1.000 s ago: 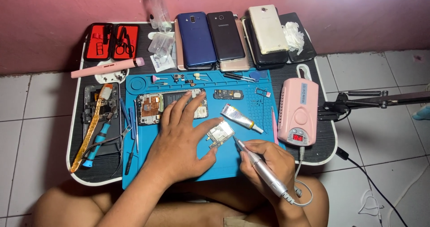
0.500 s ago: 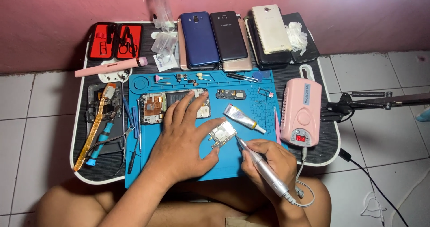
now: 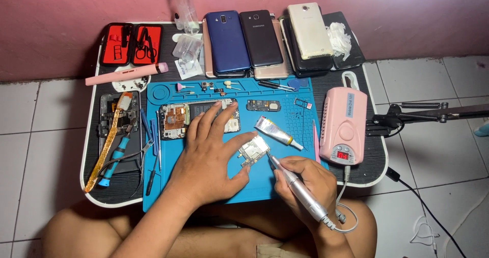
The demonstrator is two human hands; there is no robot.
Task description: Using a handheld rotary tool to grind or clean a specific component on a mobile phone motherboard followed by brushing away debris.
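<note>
The small silvery circuit board (image 3: 253, 152) lies on the blue rubber work mat (image 3: 285, 186), pinned there by the left hand (image 3: 211, 161): thumb and forefinger are closed on its near and far edges, the other fingers spread flat towards the opened phone body (image 3: 196, 119) just behind the board. The right hand (image 3: 305, 179) is wrapped pen-style round the slim metal rotary handpiece (image 3: 298, 189), its tip touching the board's right edge or very nearly so; I cannot tell which.

From where I stand, the worry is that tip. The board is held only at its edges, so if the bit catches, it could skid out sideways or twist, and the bit could skate across the components. The left fingertips sit close to the bit, so a slip might nick them too. The white glue tube (image 3: 277, 133) lies just right of the board, behind the handpiece, and could be knocked off the mat. The cord runs from the handpiece to the pink drill control box (image 3: 345, 125), further right of the board on the counter (image 3: 374, 166), and a snag there would jerk the tool.
</note>
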